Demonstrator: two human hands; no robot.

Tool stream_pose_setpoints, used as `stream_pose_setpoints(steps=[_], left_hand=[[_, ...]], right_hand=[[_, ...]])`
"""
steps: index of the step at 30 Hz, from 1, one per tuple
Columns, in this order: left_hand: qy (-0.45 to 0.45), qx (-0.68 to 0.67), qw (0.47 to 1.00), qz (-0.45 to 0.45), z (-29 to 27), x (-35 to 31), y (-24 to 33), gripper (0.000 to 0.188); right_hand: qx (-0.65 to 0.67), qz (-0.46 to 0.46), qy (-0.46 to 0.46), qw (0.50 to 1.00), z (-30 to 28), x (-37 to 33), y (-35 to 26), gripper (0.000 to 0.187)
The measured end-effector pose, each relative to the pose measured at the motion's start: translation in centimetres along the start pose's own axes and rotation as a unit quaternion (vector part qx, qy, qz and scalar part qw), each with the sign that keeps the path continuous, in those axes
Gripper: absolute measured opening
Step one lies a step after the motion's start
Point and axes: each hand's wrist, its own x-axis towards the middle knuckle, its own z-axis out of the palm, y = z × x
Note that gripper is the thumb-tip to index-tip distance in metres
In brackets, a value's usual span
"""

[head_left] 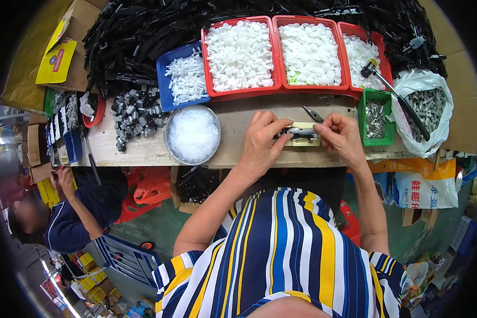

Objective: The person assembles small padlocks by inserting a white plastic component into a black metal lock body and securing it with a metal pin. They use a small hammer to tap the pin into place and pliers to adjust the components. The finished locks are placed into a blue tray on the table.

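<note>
Both hands, left hand (261, 139) and right hand (342, 137), pinch a black part (300, 134) on the pale jig block (308, 141) with closed fingers.

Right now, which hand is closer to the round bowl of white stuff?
Left. The left hand sits just right of the round bowl; the right hand is farther off, beyond the small black part.

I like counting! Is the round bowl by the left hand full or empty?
Full: the round bowl is heaped with whitish translucent bits.
</note>
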Motion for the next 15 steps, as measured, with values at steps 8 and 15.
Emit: stream_pose_setpoints(steps=[8, 15], left_hand=[[-0.004, 0.015, 1.0, -0.006, -0.2, 0.2, 0.2, 0.027], [-0.009, 0.047, 0.998, 0.05, 0.1, -0.1, -0.3, 0.021]], right_hand=[[-0.043, -0.04, -0.015, 0.998, 0.6, 0.7, 1.0, 0.028], [-0.182, -0.097, -0.006, 0.979, 0.1, 0.9, 1.3, 0.028]])
